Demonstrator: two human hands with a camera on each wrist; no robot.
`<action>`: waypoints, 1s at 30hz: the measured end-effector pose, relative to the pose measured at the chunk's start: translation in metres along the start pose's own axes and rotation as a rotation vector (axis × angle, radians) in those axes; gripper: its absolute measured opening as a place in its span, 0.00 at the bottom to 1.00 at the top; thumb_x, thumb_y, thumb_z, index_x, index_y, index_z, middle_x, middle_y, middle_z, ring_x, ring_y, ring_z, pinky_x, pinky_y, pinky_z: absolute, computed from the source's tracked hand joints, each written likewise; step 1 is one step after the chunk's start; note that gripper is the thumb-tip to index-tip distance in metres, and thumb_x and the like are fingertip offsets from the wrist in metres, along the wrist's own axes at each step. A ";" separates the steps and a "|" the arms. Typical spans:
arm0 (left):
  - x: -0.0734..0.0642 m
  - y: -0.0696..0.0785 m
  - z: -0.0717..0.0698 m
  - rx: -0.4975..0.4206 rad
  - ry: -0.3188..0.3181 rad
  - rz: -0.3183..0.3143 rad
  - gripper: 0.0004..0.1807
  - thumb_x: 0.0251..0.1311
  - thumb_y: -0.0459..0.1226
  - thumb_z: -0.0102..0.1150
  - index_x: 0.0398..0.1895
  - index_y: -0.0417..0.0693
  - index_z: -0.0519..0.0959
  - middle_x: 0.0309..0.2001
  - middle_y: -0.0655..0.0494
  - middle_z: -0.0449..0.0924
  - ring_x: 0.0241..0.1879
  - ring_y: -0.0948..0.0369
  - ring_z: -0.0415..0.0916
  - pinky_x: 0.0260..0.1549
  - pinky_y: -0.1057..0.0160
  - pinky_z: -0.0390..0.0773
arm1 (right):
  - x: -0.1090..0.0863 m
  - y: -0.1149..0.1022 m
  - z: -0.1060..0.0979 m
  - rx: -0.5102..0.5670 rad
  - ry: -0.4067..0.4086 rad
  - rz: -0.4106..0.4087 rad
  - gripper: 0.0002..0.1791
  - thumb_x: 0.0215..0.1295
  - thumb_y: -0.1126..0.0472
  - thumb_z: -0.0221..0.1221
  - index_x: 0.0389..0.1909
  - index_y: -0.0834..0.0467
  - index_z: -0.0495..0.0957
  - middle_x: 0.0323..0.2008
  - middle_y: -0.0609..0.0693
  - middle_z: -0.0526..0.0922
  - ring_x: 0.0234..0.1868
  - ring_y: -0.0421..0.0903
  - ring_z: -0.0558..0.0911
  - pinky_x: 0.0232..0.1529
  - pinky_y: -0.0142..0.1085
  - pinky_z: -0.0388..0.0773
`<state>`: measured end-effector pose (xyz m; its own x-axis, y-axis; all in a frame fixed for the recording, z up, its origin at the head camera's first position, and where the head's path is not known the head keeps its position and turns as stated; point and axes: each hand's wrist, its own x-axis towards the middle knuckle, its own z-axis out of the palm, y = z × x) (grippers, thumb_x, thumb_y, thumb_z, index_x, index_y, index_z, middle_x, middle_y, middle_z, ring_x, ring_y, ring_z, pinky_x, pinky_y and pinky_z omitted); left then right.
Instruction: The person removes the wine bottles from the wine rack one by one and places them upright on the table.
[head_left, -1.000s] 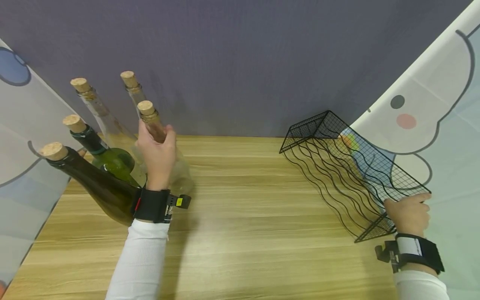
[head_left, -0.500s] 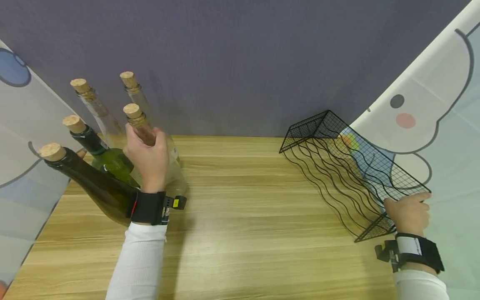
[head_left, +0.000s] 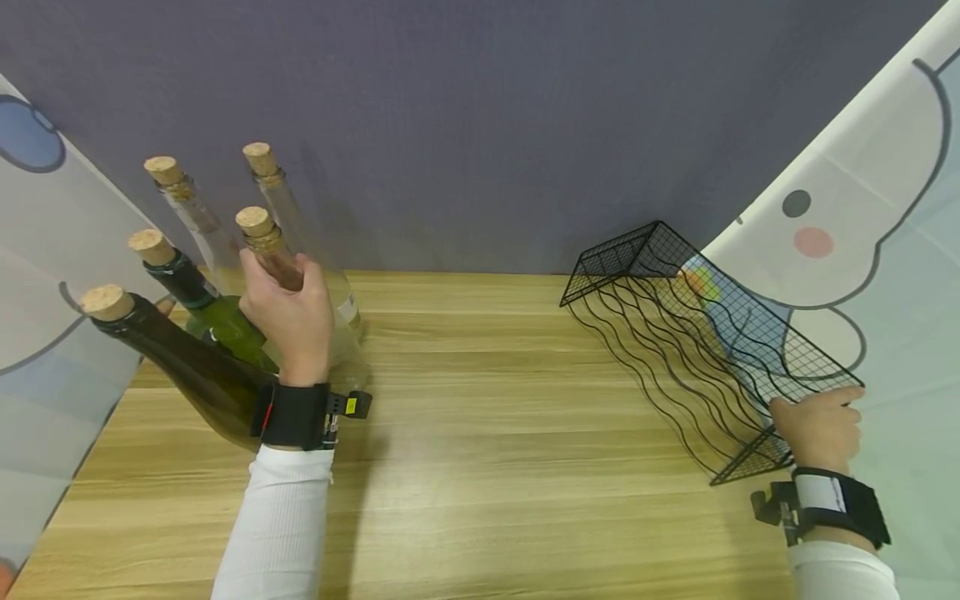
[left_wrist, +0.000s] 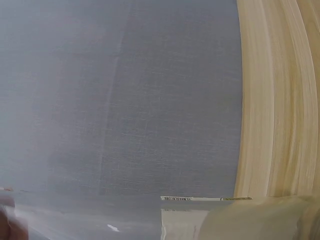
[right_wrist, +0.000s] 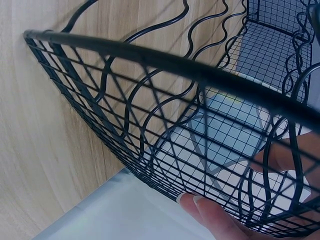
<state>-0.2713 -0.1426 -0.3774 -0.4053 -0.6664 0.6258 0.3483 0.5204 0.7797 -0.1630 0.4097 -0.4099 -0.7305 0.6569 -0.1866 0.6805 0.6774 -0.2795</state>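
Observation:
In the head view my left hand [head_left: 291, 321] grips the neck of a clear glass bottle [head_left: 279, 265] topped with a cork. Two more corked clear bottles, a left one [head_left: 212, 237] and a middle one [head_left: 281, 196], stand behind it. Left of the hand are a green bottle [head_left: 232, 321] and a dark bottle [head_left: 198, 367], both corked; my wrist overlaps the dark one. Clear glass with a label [left_wrist: 180, 222] fills the bottom of the left wrist view. My right hand [head_left: 819, 427] holds the near right corner of a black wire rack [head_left: 637, 248], fingers [right_wrist: 212, 215] against its mesh.
Everything stands on a wood-grain table [head_left: 480, 433]. A grey fabric wall [head_left: 465, 133] rises behind it, and printed white cloth [head_left: 885, 192] borders the right side. The rack's wavy wires span between its mesh ends.
My left hand has shifted left with the clear bottle, bringing its cork closer to the green bottle. The right hand and the wire rack stay where they were.

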 end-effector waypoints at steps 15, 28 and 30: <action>0.001 -0.003 -0.002 0.076 0.000 -0.037 0.15 0.57 0.31 0.57 0.27 0.60 0.64 0.16 0.70 0.60 0.15 0.69 0.59 0.22 0.70 0.56 | -0.001 0.001 -0.001 -0.008 -0.009 -0.003 0.52 0.65 0.54 0.43 0.63 0.83 0.16 0.58 0.96 0.47 0.52 0.87 0.60 0.50 0.71 0.67; -0.002 0.002 -0.005 0.079 -0.038 -0.058 0.14 0.59 0.35 0.59 0.28 0.59 0.63 0.18 0.68 0.60 0.18 0.65 0.61 0.25 0.69 0.57 | 0.008 0.003 -0.001 -0.010 -0.027 0.003 0.53 0.65 0.53 0.43 0.63 0.82 0.15 0.58 0.96 0.46 0.52 0.87 0.59 0.49 0.71 0.66; -0.001 0.003 -0.004 0.071 -0.035 -0.059 0.12 0.57 0.34 0.60 0.28 0.56 0.66 0.19 0.68 0.63 0.19 0.63 0.63 0.26 0.69 0.58 | 0.007 0.003 0.000 -0.011 -0.031 0.003 0.53 0.66 0.53 0.43 0.62 0.82 0.15 0.58 0.96 0.45 0.52 0.87 0.59 0.49 0.71 0.66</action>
<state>-0.2658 -0.1423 -0.3756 -0.4529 -0.6787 0.5782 0.2628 0.5181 0.8140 -0.1664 0.4168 -0.4117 -0.7296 0.6488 -0.2163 0.6833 0.6790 -0.2683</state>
